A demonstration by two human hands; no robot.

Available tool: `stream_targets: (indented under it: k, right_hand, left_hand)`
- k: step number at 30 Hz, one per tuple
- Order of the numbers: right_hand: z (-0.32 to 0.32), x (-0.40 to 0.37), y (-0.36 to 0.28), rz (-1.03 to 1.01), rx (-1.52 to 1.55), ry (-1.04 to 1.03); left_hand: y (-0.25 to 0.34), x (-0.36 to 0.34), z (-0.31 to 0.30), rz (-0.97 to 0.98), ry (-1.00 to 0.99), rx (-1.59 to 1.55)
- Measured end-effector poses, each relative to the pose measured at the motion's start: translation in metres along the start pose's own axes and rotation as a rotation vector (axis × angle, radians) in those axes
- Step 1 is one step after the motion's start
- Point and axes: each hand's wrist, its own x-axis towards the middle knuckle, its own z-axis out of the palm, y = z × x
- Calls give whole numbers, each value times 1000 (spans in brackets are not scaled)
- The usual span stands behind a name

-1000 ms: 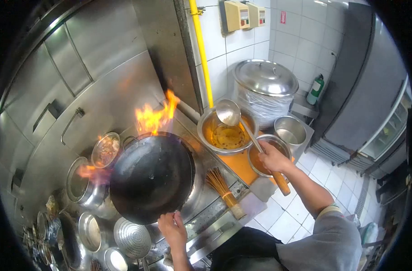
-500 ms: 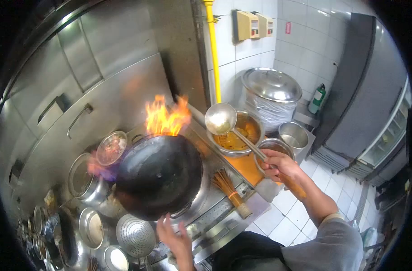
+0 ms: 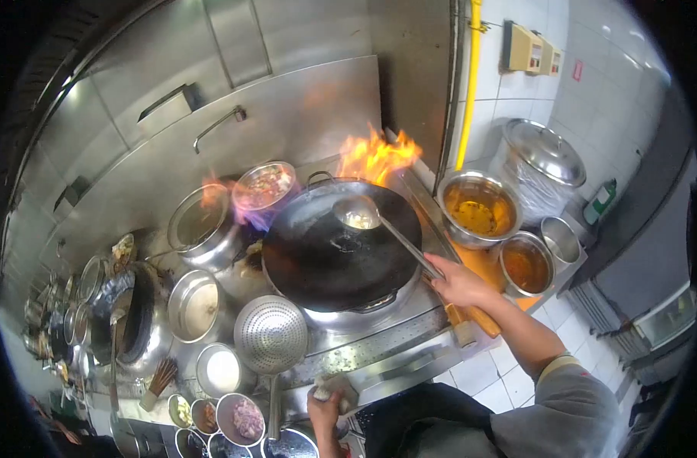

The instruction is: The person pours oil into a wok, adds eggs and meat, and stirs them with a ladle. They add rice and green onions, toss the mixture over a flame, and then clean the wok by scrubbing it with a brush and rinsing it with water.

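My right hand [image 3: 461, 282] is wrapped round the handle of a metal ladle [image 3: 406, 243] with a wooden end. The ladle's bowl hangs over the middle of a large black wok [image 3: 318, 267], and some pale bits and liquid show in it. The wok sits on the burner, with flames [image 3: 375, 156] rising behind its far rim. At the counter's front edge, my left hand [image 3: 325, 411] is closed on a folded, greyish cloth [image 3: 338, 389]. A perforated strainer [image 3: 271, 334] lies just beyond that hand, its handle pointing toward me.
Right of the wok stand a steel bowl of orange oil [image 3: 480, 214], a smaller pot of reddish liquid [image 3: 526, 263] and a lidded pot [image 3: 543, 153]. A bamboo brush [image 3: 461, 327] lies below my right hand. Pots and a bowl of chopped onion [image 3: 242, 420] crowd the left.
My right hand has brought the ladle left from beside the oil bowl to over the wok. My left hand has gone from open near the wok's rim to gripping the cloth. The view has turned left.
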Motion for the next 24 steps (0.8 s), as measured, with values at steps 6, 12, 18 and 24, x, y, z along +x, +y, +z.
stream_targets:
  k: [6,12,18,24]
  right_hand:
    - [4,-19,-16,199,215,-82]
    - [-22,-58,-17,95,-23,-30]
    - [-55,-80,-19,-14,-217,-50]
    - [-81,-97,17,170,-10,-165]
  left_hand:
    - [56,-31,5,-271,-459,-1323]
    - [175,-31,98,22,-579,-951]
    - [275,5,194,312,-434,-534]
    - [337,60,202,302,-429,-437]
